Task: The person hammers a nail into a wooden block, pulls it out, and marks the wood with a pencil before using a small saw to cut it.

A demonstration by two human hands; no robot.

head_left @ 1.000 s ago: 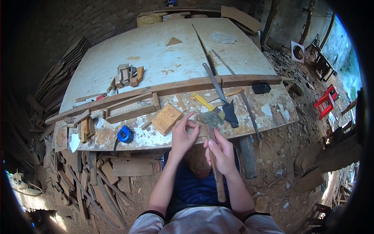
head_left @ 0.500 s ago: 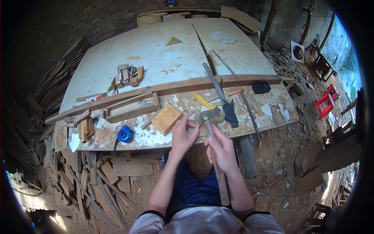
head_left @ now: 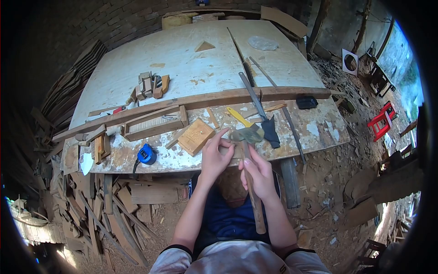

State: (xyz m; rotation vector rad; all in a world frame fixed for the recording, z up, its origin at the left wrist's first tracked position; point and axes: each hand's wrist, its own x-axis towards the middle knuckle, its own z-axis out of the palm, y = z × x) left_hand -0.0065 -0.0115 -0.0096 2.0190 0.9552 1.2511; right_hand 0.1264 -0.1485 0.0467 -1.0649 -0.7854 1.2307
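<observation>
Wrapped round the wooden handle of a hammer (head_left: 253,187) is my right hand (head_left: 258,176). Its metal head (head_left: 247,134) lies over the front part of the workbench (head_left: 214,165), and the handle slants back toward my body. My left hand (head_left: 216,153) is curled just left of the hammer head, thumb and fingers bent toward each other; what they hold, if anything, is hidden. A square wooden block (head_left: 196,137) rests beyond my left hand. A yellow-handled tool (head_left: 238,117) lies behind the hammer head, with a dark cloth-like piece (head_left: 270,132) to the right.
A long wooden beam (head_left: 205,99) crosses the bench. Left of the block are a small wooden frame (head_left: 155,124) and a blue tape measure (head_left: 146,155). A hand saw blade (head_left: 252,95) and a metal rod (head_left: 294,134) lie right. Scrap wood (head_left: 109,219) fills the floor at left.
The hammer and both hands stay in nearly the same place. The hammer handle's near end has shifted slightly up, and the view has moved a little.
</observation>
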